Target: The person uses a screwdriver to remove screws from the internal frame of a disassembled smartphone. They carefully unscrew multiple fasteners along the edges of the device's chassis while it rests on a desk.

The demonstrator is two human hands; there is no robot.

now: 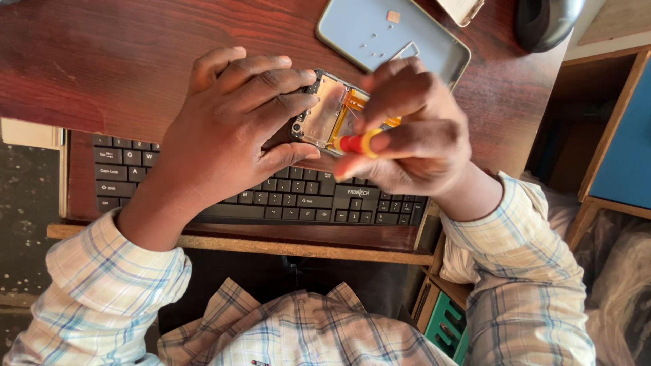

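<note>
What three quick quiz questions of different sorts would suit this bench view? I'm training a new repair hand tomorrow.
1. True or false: the left hand rests on the opened phone.
2. Which tool does the right hand hold? A) tweezers B) red and yellow screwdriver C) brush
3. Where does the detached back cover lie relative to the opened phone: nearer the person or farther away?

Key
1. True.
2. B.
3. Farther away, on the wooden desk, beyond the black keyboard shelf.
</note>
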